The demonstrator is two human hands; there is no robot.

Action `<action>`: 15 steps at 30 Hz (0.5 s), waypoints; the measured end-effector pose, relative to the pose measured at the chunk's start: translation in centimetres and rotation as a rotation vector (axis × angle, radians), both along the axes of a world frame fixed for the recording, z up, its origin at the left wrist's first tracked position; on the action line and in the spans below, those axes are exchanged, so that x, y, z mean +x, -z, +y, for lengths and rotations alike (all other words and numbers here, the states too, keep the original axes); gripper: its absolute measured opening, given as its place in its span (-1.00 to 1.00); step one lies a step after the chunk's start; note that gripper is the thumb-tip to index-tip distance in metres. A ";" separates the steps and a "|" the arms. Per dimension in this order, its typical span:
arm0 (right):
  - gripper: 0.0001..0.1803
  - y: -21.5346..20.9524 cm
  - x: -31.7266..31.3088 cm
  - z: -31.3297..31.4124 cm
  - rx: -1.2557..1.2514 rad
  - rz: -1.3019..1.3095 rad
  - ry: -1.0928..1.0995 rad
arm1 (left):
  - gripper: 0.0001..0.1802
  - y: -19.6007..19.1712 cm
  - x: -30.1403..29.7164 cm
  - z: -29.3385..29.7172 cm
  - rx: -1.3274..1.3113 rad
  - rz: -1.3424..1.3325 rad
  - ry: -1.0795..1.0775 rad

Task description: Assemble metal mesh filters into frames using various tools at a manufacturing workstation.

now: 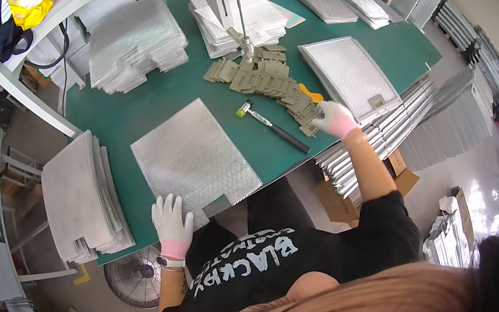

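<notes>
My left hand (173,223), in a white glove with a pink cuff, lies with its fingers stretched on the near left corner of a silver metal mesh sheet (186,149). The sheet lies flat and has a notch in its near edge. At the near end of a long pile of olive-grey plates (264,82) is my gloved right hand (335,120). Its fingers are bent together on one of the end plates, partly hiding it. Between the sheet and the pile lies a hammer (274,127) with a black handle and a yellow-green tip.
A framed mesh panel (351,74) lies right, above stacked frames (383,131). Mesh stacks stand at left (79,196) and back left (137,43). A vertical drill-like tool (239,7) hangs at the back over the green table (106,116). An orange-handled tool (311,94) lies beside the plates.
</notes>
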State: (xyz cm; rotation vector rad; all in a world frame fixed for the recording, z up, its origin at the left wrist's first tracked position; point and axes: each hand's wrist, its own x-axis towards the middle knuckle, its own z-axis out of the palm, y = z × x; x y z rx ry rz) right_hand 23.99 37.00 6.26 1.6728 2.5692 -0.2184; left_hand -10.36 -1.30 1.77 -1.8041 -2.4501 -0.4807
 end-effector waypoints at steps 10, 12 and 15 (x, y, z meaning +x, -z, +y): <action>-0.31 3.3 1.8 -6.0 0.182 0.160 -0.017 | -0.50 -4.1 1.7 -0.3 0.243 0.027 -0.055; -0.54 3.8 3.6 -5.2 0.219 0.169 -0.070 | -0.53 -2.7 2.8 -2.8 0.348 -0.141 0.002; -0.83 3.6 4.9 -5.0 0.249 0.234 -0.080 | -0.67 1.9 5.8 -6.6 0.273 -0.925 0.012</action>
